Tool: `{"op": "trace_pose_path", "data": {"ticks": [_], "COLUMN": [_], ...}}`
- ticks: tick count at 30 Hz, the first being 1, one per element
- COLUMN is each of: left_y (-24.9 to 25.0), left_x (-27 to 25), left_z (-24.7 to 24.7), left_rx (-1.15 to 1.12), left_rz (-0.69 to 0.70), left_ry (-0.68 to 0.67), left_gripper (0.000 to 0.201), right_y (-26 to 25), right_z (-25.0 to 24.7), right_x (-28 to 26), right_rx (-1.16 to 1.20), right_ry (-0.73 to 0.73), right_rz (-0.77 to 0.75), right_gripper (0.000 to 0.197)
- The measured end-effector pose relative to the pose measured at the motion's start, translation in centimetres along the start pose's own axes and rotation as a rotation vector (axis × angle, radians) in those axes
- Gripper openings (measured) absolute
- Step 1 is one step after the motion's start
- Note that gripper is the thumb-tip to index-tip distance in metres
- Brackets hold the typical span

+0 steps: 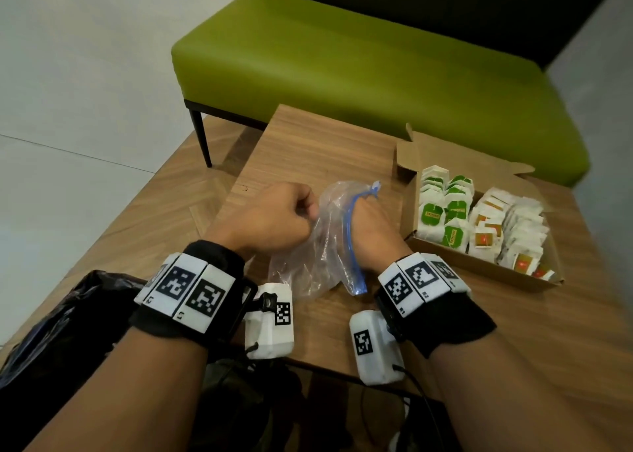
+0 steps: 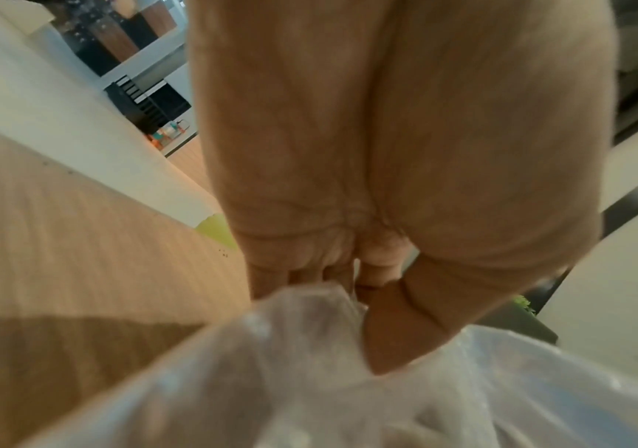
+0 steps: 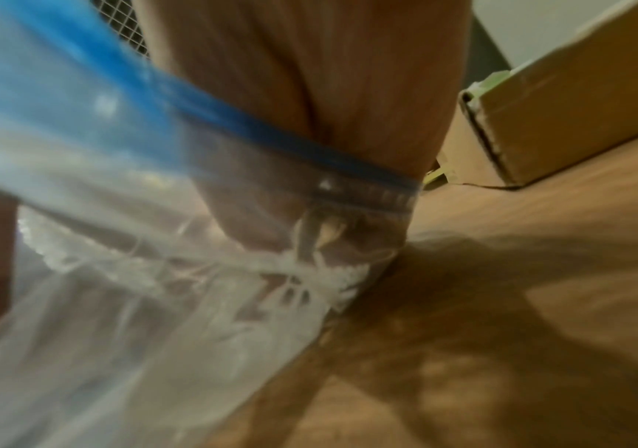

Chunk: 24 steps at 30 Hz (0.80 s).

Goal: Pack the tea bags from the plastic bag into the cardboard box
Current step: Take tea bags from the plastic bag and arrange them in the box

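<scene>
A clear plastic bag [image 1: 318,256] with a blue zip strip lies crumpled at the middle of the wooden table [image 1: 318,143]. My left hand [image 1: 274,219] is fisted and pinches the bag's left side; in the left wrist view the thumb presses the plastic [image 2: 310,379] against the fingers [image 2: 310,272]. My right hand [image 1: 373,229] reaches into the bag's mouth, and the zip strip crosses it. Through the blurred plastic [image 3: 156,303] its fingers are unclear. I see no tea bags in the bag. The open cardboard box [image 1: 479,266] at right holds rows of tea bags [image 1: 455,212].
A green bench [image 1: 342,68] stands behind the table. A black bag [image 1: 51,331] lies at the lower left, off the table's edge. The box's corner [image 3: 559,106] is close to my right hand.
</scene>
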<state>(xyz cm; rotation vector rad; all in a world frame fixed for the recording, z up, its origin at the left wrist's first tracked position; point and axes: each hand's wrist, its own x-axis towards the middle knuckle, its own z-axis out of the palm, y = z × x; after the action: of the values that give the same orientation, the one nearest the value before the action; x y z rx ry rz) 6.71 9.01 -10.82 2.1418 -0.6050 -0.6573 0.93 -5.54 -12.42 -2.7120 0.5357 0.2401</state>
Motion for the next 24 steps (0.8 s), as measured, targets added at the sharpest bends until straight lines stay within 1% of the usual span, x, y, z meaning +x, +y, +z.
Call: {"op": "trace_pose_path", "data": {"ticks": [3,6,9,10,11,12,13,14,16,17,18,19,21,23,24], "left_y": [0.0,0.1,0.0,0.0,0.0,-0.1,-0.4,-0.8,-1.4,-1.8,-2.0,-2.0,-2.0,-2.0,-2.1], "left_x": [0.0,-0.1,0.1,0.3,0.5,0.7,1.0,1.2,1.3,1.5,1.6,1.7,1.7,1.7,1.6], "left_z": [0.0,-0.1,0.0,0.1,0.2,0.2,0.2,0.1,0.0,0.1,0.1,0.1,-0.1,-0.5,-0.7], "left_rx": [-0.064,-0.063,-0.058,-0.068,-0.060,-0.021,0.033,0.089,0.189,0.229,0.253,0.262,0.264,0.267,0.260], "left_rz": [-0.010,0.009,0.011,0.003,-0.008,-0.021,-0.037,-0.055,-0.088,-0.094,-0.090,-0.084,-0.075,-0.107,-0.136], "left_ry": [-0.013,-0.038,-0.031,0.002,0.061,0.133,0.185,0.197,0.123,0.091,0.093,0.130,0.262,0.383,0.434], "left_gripper": [0.028,0.029,0.022,0.016,0.011,0.014,0.018,0.019,0.015,0.012,0.008,0.005,0.004,0.009,0.013], "right_y": [0.0,0.0,-0.4,-0.8,-0.9,-1.2,-1.2,-1.0,0.2,0.8,1.0,1.3,1.5,1.9,2.1], "right_z": [0.1,-0.3,-0.7,-0.9,-0.9,-1.1,-1.2,-1.2,-0.8,-0.5,-0.5,-0.4,-0.8,-1.4,-1.9], "right_x": [0.1,-0.1,0.2,0.2,0.5,0.3,0.3,0.1,-0.1,-0.2,-0.4,-0.3,0.0,0.1,0.0], "right_rx": [0.004,0.028,0.096,0.083,0.089,0.083,0.103,0.153,0.293,0.332,0.367,0.399,0.423,0.462,0.512], "right_ry": [0.026,0.023,0.009,-0.007,-0.016,-0.028,-0.051,-0.052,0.003,0.044,0.074,0.096,0.096,0.089,0.102], "right_rz": [-0.025,0.001,0.070,0.104,0.117,0.132,0.135,0.142,0.130,0.116,0.113,0.098,0.055,0.049,0.062], "right_gripper": [0.030,0.028,0.023,0.024,0.033,0.041,0.043,0.040,0.023,0.022,0.024,0.025,0.019,0.014,0.018]}}
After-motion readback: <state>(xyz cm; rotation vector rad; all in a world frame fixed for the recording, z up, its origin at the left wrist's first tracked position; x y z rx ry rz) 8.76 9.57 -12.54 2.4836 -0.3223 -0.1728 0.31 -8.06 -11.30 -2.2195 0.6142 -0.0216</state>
